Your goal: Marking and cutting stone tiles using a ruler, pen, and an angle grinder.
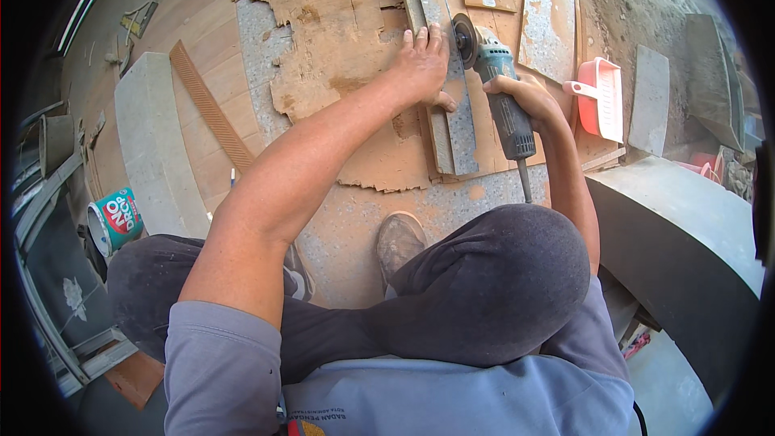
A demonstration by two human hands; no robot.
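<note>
My right hand (pixel 529 98) is wrapped round the body of an angle grinder (pixel 510 113) with a teal head and a dark body. Its cutting disc (pixel 465 40) stands on edge beside the right edge of a long grey speckled strip (pixel 461 125); whether they touch, I cannot tell. My left hand (pixel 424 63) lies across that strip and the narrow board (pixel 441 144) along its left side, pressing with fingers stretched out and thumb apart. Beneath them is a worn, ragged-edged plywood sheet (pixel 339 56). The grinder's cord (pixel 525 182) runs down toward my knee.
A pink dustpan (pixel 601 97) sits at the right, near a grey slab (pixel 648 101) and a curved ledge (pixel 678 210). On the left are a pale board (pixel 157 129), a brown ridged strip (pixel 206 97) and a teal can (pixel 115 220). My shoe (pixel 400 241) is close to the plywood.
</note>
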